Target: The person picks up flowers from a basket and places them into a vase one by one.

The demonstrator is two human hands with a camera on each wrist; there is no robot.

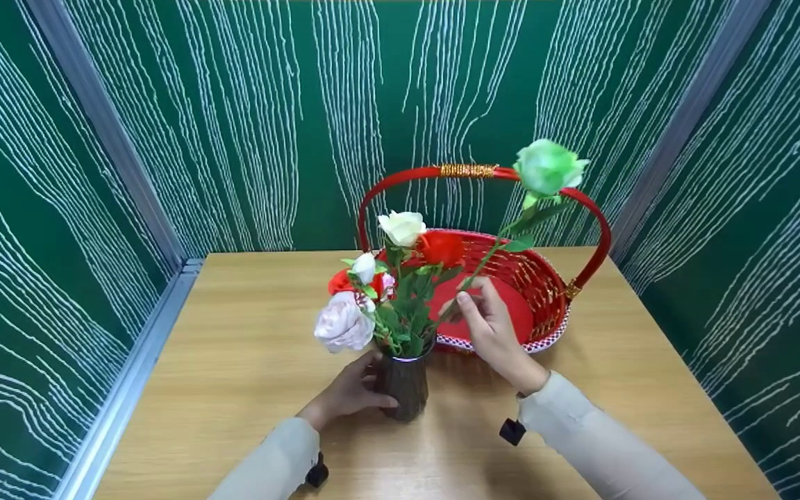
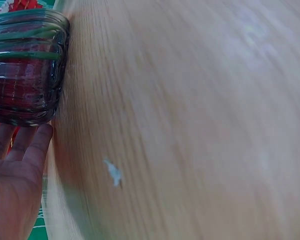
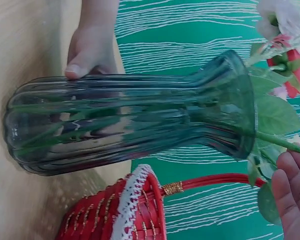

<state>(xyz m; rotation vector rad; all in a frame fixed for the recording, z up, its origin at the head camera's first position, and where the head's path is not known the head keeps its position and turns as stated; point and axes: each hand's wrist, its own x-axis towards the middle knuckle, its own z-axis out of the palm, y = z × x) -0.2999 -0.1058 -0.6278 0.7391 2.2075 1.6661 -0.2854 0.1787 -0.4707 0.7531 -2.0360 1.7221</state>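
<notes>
A grey-tinted, ribbed glass vase [image 1: 403, 389] stands upright on the table, full of artificial flowers. My left hand [image 1: 348, 389] holds its lower side, thumb in front and fingers behind; in the right wrist view the thumb lies against the glass. Between thumb and fingers, my right hand [image 1: 496, 333] pinches the stem of a green rose [image 1: 548, 167]. That stem slants down to the vase's mouth, and in the right wrist view a green stem [image 3: 277, 141] enters the rim. A white rose [image 1: 402, 228], a red rose [image 1: 444, 248] and a pale lilac rose [image 1: 344, 323] lean out of the vase.
Behind the vase and to its right sits a red woven basket [image 1: 546, 292] with white trim and a tall arched handle [image 1: 400, 182]. Green walls [image 1: 247, 125] with white wavy lines enclose the wooden table [image 1: 233, 333]. A small white scrap [image 2: 112, 172] lies on the tabletop.
</notes>
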